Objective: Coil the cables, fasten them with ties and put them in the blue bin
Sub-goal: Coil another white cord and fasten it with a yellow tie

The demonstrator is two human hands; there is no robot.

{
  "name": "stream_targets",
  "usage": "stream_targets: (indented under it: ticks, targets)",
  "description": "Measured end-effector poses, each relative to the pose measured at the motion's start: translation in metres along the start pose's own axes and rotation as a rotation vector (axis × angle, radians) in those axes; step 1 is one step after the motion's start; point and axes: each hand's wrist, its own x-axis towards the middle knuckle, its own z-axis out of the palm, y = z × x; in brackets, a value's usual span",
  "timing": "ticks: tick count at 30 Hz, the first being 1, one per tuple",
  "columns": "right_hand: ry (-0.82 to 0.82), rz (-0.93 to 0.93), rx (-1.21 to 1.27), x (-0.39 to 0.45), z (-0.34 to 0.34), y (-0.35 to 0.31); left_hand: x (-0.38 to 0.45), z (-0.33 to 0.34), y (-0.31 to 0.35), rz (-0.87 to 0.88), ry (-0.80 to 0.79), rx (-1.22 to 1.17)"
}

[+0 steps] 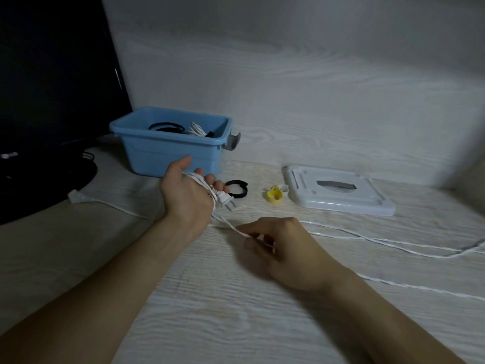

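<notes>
left hand (pixel 187 199) wrapped in white cable (pixel 393 241), right hand (pixel 282 245) pinching it

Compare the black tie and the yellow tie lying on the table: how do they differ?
The black tie is dark and forms a wider, flatter loop; the yellow tie is bright and curled into a smaller, tighter loop. The black tie lies nearer the left hand and blue bin; the yellow tie lies beside the white lid. Both lie unused.
</notes>
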Motion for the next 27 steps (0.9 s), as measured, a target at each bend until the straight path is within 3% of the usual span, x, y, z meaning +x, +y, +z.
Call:
stream_targets:
  ticks: [5,14,18,22,27]
  targets:
    - [0.076,-0.022,0.039,-0.001,-0.006,0.004,0.001,-0.008,-0.023,0.170,-0.261,0.576]
    - [0.484,0.045,-0.011,0.001,-0.021,0.006,-0.034,-0.004,-0.029,0.066,-0.709,1.279]
    - [0.479,0.066,0.054,0.000,-0.020,0.012,-0.045,0.001,-0.030,-0.095,-0.713,1.198]
    - [0.419,0.063,0.202,0.002,-0.018,0.012,-0.041,0.003,-0.031,-0.211,-0.595,1.120]
    - [0.432,0.084,0.148,0.005,-0.020,0.017,-0.027,-0.002,-0.024,-0.289,-0.462,0.945]
